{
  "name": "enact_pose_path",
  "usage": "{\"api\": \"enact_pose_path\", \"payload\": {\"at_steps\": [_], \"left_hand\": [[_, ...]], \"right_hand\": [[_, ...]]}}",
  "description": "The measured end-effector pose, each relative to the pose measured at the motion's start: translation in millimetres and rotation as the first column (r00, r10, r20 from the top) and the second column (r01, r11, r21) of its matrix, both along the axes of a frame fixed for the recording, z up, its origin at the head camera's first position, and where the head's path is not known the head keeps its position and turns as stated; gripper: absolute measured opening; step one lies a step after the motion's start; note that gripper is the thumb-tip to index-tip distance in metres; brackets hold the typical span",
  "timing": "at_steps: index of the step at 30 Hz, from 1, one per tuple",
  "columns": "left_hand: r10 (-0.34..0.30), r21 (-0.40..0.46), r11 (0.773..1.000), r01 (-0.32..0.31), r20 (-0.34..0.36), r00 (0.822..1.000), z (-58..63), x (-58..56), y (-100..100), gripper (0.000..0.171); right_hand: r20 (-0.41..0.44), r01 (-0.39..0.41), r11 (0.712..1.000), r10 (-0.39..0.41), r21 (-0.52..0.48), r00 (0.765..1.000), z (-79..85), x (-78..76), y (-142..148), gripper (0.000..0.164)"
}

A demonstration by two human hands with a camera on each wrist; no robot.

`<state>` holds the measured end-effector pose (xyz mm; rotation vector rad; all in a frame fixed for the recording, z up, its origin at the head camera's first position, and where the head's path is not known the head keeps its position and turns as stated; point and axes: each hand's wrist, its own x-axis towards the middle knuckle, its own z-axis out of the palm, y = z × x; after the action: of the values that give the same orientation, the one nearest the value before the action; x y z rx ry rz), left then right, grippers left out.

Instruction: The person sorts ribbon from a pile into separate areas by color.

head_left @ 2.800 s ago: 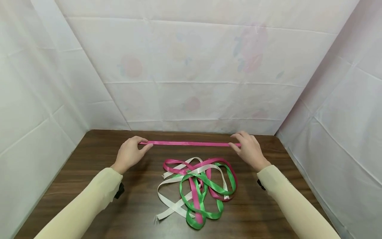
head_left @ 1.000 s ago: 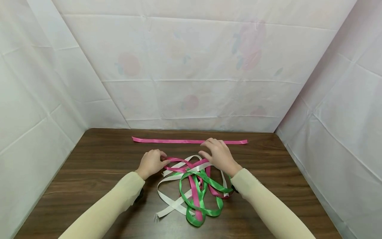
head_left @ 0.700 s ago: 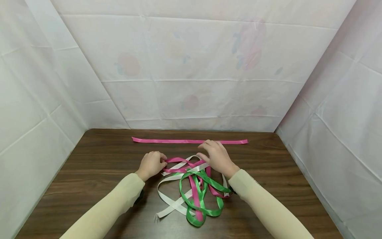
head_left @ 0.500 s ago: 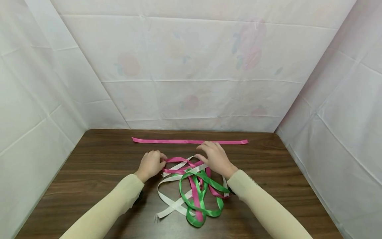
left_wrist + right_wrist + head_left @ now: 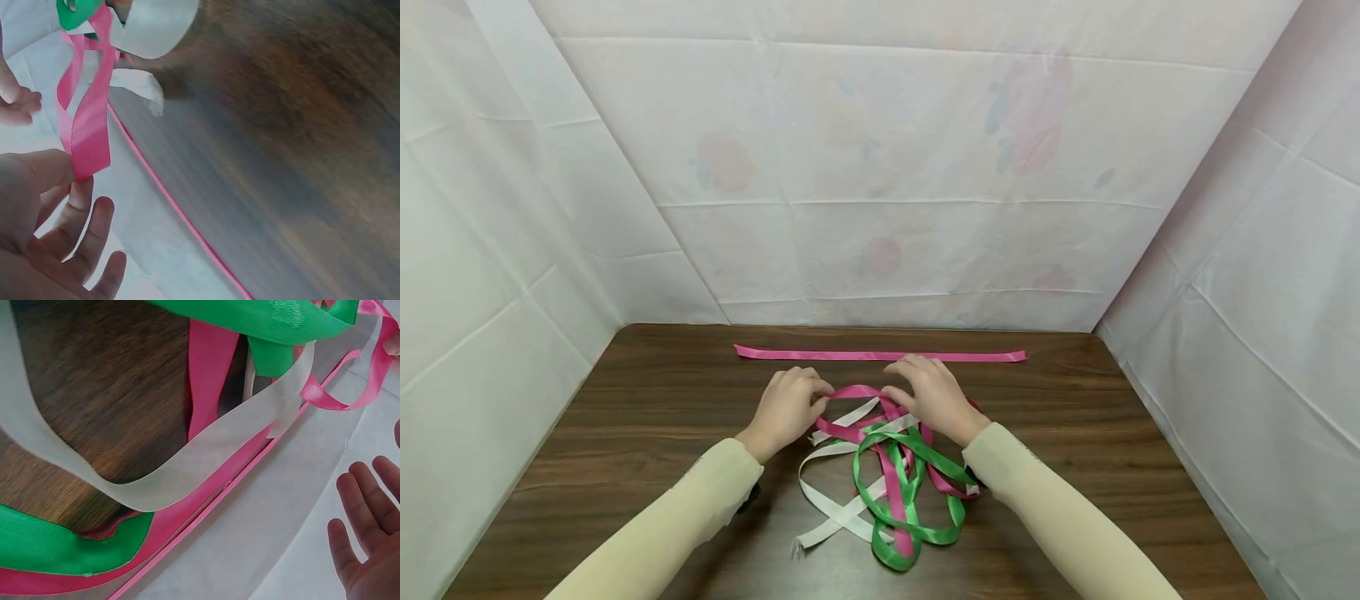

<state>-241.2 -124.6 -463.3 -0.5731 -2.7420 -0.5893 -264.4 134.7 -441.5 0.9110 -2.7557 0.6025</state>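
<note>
In the head view, my left hand (image 5: pixel 786 408) is at the far left of a tangled ribbon pile. Its thumb and fingertips pinch a folded loop of pink ribbon (image 5: pixel 92 134), which rises off the table in the left wrist view. My right hand (image 5: pixel 936 402) hovers over the far right of the pile, fingers loosely spread and holding nothing. Green ribbon (image 5: pixel 942 463) curls over the pink, and white ribbon (image 5: pixel 842 514) crosses itself at the near left. Part of the pile lies hidden under my right hand and wrist.
A separate pink ribbon (image 5: pixel 842 356) lies stretched straight along the far edge of the dark wooden table (image 5: pixel 647 392). White cloth (image 5: pixel 880 167) with faint fruit prints hangs behind the table, and more cloth encloses both sides.
Both hands have left the straight pink ribbon's ends and moved to the pile. My left hand has taken a pink loop and lifted it slightly; my right has drifted left.
</note>
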Motion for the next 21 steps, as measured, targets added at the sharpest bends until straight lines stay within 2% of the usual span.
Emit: {"api": "enact_pose_path", "payload": {"at_steps": [6, 10, 15, 21], "left_hand": [[-0.03, -0.021, 0.999, 0.029, -0.035, 0.999, 9.6, 3.5, 6.9, 0.009], [-0.05, -0.043, 0.998, 0.047, -0.071, 0.996, 14.1, 5.3, 9.6, 0.007], [-0.086, -0.066, 0.995, 0.079, -0.109, 0.99, 18.4, 7.3, 12.5, 0.008], [-0.119, -0.071, 0.991, 0.11, -0.126, 0.985, 22.5, 9.4, 14.1, 0.01]], "right_hand": [[0.064, -0.018, 1.0, 0.019, -0.023, 0.998, 0.7, -4.1, -4.4, 0.037], [0.145, -0.031, 0.999, 0.033, -0.019, 0.989, 0.6, -6.5, -9.1, 0.038], [0.278, -0.039, 0.998, 0.049, -0.044, 0.959, 0.1, -7.7, -14.3, 0.039], [0.353, -0.098, 0.99, 0.127, -0.101, 0.927, -2.3, -10.8, -19.1, 0.038]]}}
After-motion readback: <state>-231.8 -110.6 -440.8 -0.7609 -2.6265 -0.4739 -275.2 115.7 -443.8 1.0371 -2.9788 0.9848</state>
